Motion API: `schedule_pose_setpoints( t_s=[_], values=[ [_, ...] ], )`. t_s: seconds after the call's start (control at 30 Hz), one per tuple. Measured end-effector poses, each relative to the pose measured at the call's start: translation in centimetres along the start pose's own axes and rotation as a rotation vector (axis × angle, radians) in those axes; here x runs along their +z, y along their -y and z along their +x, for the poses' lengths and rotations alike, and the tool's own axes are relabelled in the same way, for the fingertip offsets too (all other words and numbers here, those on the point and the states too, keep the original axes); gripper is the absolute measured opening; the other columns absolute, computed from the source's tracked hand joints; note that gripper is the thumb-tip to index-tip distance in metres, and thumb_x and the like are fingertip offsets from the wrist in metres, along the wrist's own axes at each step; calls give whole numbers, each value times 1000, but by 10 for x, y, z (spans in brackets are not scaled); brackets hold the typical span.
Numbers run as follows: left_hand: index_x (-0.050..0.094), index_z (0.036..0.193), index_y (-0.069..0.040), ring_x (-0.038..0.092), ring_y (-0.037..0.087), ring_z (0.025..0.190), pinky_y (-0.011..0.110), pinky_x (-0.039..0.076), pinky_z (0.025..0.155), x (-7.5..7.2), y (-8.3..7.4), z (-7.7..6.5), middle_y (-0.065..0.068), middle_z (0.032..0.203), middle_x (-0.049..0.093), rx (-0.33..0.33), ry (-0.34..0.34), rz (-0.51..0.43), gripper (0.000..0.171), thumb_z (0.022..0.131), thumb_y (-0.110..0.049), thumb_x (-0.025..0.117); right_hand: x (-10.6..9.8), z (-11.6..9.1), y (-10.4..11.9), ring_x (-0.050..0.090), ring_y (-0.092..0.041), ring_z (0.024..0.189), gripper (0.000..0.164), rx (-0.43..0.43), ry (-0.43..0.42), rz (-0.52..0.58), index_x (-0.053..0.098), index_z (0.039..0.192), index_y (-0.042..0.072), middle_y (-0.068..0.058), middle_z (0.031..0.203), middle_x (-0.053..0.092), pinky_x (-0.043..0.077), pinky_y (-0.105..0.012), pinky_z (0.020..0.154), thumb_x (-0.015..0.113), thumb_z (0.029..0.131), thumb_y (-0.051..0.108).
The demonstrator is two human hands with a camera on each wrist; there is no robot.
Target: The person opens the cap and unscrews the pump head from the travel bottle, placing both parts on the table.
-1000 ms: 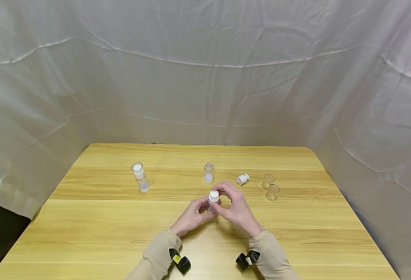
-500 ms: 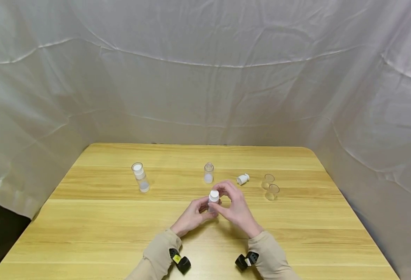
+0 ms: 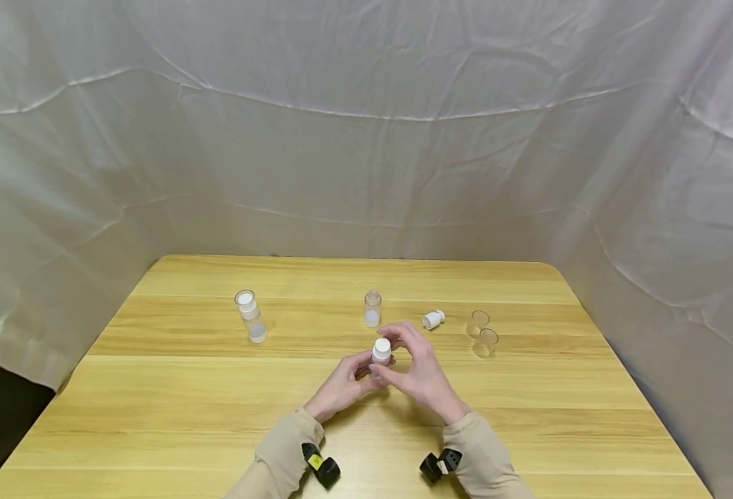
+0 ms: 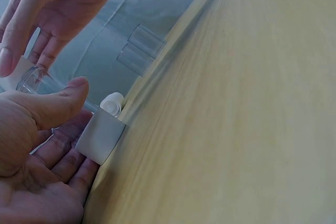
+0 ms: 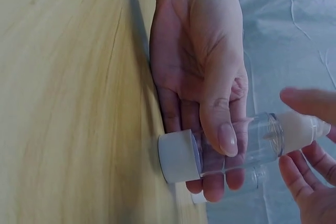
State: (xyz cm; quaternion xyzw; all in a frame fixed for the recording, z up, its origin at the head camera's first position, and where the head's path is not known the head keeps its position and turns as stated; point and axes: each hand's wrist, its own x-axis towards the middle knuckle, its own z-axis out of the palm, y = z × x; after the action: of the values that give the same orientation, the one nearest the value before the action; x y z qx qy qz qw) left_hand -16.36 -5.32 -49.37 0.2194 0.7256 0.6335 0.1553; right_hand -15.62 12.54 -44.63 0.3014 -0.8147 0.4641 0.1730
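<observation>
Near the middle of the table, a clear bottle (image 5: 252,140) with a white base (image 5: 178,156) stands upright between the two hands. My left hand (image 3: 343,382) grips its clear body from the left, thumb on the near side and fingers behind. On top of the bottle is a white pump head (image 3: 381,351), its lower part at the bottle's rim. My right hand (image 3: 419,371) pinches this pump head between thumb and fingers. In the left wrist view the bottle's white base (image 4: 100,136) is right at the tabletop.
Further back stands an open-necked clear bottle (image 3: 372,309). A loose white pump head (image 3: 433,319) lies to its right, followed by two clear caps (image 3: 480,323) (image 3: 486,344). At left stands a bottle with pump and clear cap (image 3: 251,317). Draped cloth (image 3: 366,173) surrounds the table.
The right thumb has shifted slightly left around the white pump head, and the right wrist has moved a little. The left hand and the bottle stay in place.
</observation>
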Motion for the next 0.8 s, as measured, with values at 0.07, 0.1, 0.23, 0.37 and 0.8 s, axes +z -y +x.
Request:
schedule_pose_setpoints(
  t_s=[0.07,0.1,0.23,0.37,0.8],
  values=[
    [56,139,-1,51,36,139,56,35,122,0,0,0,17,140,62,2,-3,-1,48,95,-16,69,1,0,0,65,-22,93,47,1,-16,8,63,117,2,-11,106,66,61,-28,85,85,76,3],
    [56,139,-1,51,37,138,56,35,122,0,0,0,17,140,62,3,-4,-3,48,95,-15,69,1,0,0,65,-22,93,45,0,-21,11,63,115,2,-10,105,66,61,-28,85,85,76,1],
    [57,139,-2,53,36,136,56,36,121,0,0,0,17,139,63,6,-7,-1,48,94,-13,69,2,0,0,65,-22,94,42,-7,-16,15,64,112,1,-10,106,66,62,-28,89,82,75,-6],
    [58,138,-2,54,36,135,55,36,121,0,1,0,17,139,63,8,-4,3,46,95,-13,69,0,0,0,65,-22,100,45,-17,9,2,63,116,0,-13,111,67,61,-31,94,80,75,-6],
    [57,139,-2,53,36,137,55,36,122,0,1,1,16,139,63,7,-2,6,47,95,-12,68,2,0,1,64,-17,97,42,19,-6,29,63,114,-2,-10,108,66,61,-26,92,80,76,-7]
  ],
)
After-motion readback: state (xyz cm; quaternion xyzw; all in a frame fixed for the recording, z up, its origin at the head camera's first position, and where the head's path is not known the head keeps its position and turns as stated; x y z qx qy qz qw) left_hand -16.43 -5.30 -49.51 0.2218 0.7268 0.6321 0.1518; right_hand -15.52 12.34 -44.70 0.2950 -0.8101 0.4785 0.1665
